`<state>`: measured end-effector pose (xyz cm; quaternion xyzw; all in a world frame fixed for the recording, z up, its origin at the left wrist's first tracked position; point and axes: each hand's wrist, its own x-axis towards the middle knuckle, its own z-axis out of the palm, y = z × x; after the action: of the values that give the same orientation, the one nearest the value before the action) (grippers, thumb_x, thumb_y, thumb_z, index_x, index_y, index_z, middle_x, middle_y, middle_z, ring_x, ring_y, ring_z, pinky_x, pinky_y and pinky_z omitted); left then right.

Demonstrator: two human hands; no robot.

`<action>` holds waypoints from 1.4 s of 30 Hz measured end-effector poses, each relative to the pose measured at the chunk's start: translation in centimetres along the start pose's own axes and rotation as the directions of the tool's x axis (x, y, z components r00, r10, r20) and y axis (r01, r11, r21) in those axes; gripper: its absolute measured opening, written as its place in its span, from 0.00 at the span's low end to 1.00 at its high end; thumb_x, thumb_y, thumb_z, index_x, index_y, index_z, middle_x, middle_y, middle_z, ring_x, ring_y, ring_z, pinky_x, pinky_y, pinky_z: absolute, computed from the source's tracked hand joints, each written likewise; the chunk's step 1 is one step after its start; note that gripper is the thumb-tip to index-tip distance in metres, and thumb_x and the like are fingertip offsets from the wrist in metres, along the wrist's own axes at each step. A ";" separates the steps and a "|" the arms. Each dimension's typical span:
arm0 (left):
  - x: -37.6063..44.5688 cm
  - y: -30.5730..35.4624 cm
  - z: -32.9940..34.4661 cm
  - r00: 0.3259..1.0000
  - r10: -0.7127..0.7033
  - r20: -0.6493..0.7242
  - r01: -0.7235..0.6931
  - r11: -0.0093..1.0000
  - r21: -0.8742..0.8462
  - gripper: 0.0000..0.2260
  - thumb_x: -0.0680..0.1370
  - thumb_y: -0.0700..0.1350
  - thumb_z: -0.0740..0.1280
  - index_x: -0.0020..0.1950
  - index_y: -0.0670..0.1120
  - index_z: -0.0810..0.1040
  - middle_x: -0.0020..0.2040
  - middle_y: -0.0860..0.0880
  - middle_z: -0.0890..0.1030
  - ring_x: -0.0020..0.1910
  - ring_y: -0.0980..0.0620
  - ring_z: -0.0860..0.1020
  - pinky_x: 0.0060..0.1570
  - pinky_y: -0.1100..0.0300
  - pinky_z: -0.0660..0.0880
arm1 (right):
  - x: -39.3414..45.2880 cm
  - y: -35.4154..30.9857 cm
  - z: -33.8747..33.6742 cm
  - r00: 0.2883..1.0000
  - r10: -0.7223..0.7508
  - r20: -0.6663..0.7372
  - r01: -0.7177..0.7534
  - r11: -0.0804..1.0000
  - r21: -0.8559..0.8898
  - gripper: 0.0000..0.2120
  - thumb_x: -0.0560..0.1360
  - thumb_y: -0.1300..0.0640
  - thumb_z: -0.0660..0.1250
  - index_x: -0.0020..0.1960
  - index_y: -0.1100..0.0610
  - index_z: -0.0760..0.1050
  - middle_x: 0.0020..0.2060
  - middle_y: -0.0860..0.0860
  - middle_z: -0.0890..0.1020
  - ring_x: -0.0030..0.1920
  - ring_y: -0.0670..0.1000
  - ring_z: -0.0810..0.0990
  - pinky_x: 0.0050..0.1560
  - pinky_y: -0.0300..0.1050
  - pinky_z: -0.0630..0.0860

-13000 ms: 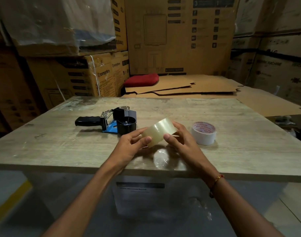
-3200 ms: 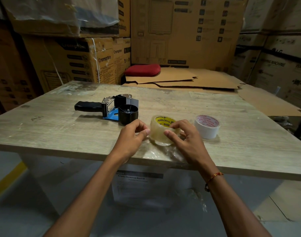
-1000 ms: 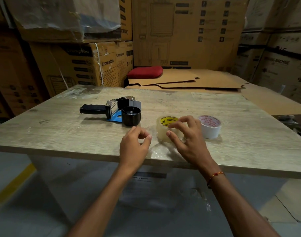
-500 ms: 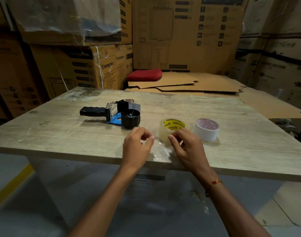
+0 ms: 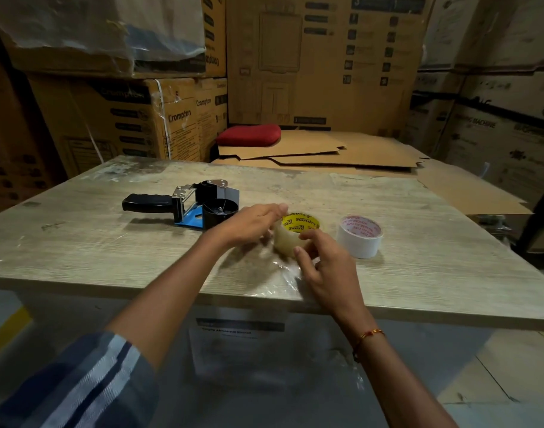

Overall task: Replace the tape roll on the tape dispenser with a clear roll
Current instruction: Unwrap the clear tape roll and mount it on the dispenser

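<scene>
Bare table (image 5: pixel 88 242) lies open at 9 o'clock of the clear roll (image 5: pixel 292 239). The tape dispenser (image 5: pixel 199 206) blocks 10 o'clock, the white roll (image 5: pixel 360 237) stands near at 3 o'clock (a narrow gap between). Crumpled plastic film (image 5: pixel 283 270) covers 6 o'clock.

Light wood-grain table (image 5: pixel 419 242) up front, scuffed and stained at its far left corner. Behind it: flattened cardboard sheets (image 5: pixel 341 152) stacked low, red cushion (image 5: pixel 249 135) on their left end. Brown cartons (image 5: pixel 134 118) stacked high left of and behind the table, some marked Crompton, the top one under plastic wrap. Grey floor (image 5: pixel 496 381) below, yellow line (image 5: pixel 8 329) at left. Dim light.
</scene>
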<state>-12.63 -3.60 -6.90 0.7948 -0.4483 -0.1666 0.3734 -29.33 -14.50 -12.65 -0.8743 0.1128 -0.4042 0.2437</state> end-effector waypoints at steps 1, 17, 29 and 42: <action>-0.1 -0.2 0.0 0.999 0.002 -0.035 -0.002 1.000 -0.009 0.27 0.80 0.66 0.52 0.70 0.52 0.74 0.52 0.44 0.83 0.48 0.48 0.83 0.54 0.50 0.78 | 0.1 0.1 0.1 1.000 0.019 0.008 -0.019 1.000 -0.009 0.10 0.78 0.52 0.67 0.58 0.51 0.75 0.44 0.48 0.81 0.42 0.48 0.80 0.42 0.52 0.79; 0.8 -1.5 -0.8 0.991 0.118 -0.058 -0.089 0.930 0.357 0.33 0.76 0.26 0.61 0.74 0.56 0.68 0.67 0.53 0.68 0.58 0.51 0.75 0.54 0.56 0.78 | 0.3 0.3 0.3 0.993 0.087 0.075 -0.080 0.993 -0.086 0.16 0.78 0.49 0.67 0.63 0.54 0.74 0.59 0.49 0.79 0.54 0.49 0.79 0.51 0.47 0.77; 0.1 -1.3 -0.2 0.942 0.334 -0.037 -0.223 0.702 0.676 0.14 0.76 0.53 0.70 0.62 0.55 0.78 0.73 0.53 0.67 0.73 0.49 0.62 0.68 0.47 0.65 | 0.4 0.3 0.3 0.997 0.064 0.038 -0.063 0.998 -0.020 0.12 0.77 0.50 0.69 0.58 0.55 0.76 0.54 0.49 0.81 0.50 0.49 0.80 0.49 0.51 0.80; -4.3 0.8 2.6 0.922 0.311 -0.230 -0.135 0.815 0.564 0.13 0.78 0.60 0.65 0.54 0.54 0.79 0.48 0.55 0.80 0.50 0.53 0.72 0.56 0.54 0.61 | 0.3 0.3 -0.2 0.982 0.175 0.074 -0.179 0.983 0.049 0.09 0.74 0.52 0.74 0.51 0.53 0.77 0.44 0.47 0.83 0.44 0.46 0.82 0.48 0.51 0.82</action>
<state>-16.96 -1.38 -8.35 0.8245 -0.5033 0.1386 0.2185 -29.24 -14.96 -12.50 -0.8673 0.1704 -0.3536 0.3063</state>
